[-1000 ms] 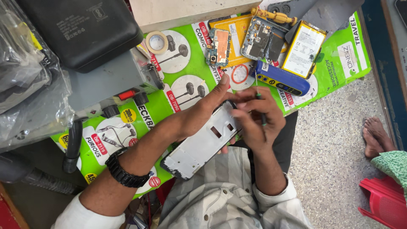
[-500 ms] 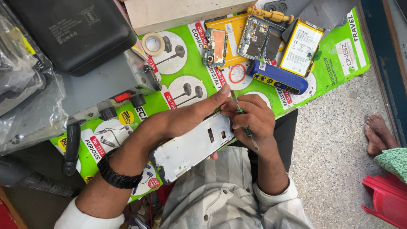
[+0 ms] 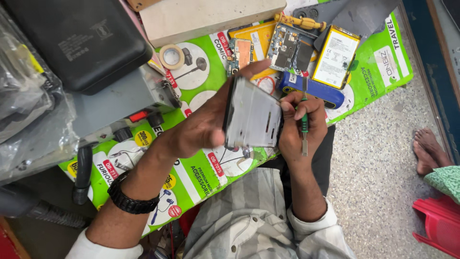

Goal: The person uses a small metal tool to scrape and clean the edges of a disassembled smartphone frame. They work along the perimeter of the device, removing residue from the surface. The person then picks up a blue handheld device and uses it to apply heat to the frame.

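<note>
The left hand point(image 3: 203, 127) grips the phone frame point(image 3: 252, 117) along its left edge, fingers curled, holding it tilted above the green mat point(image 3: 201, 175). The right hand point(image 3: 299, 124) touches the frame's right edge, fingers closed around a screwdriver point(image 3: 304, 122).

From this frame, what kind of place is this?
Probably a phone repair bench: the left hand holds an opened phone frame, the right hand a small tool, with a loose circuit board and battery on the mat.

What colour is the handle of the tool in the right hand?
Green, on the screwdriver in the right hand; head view.
</note>
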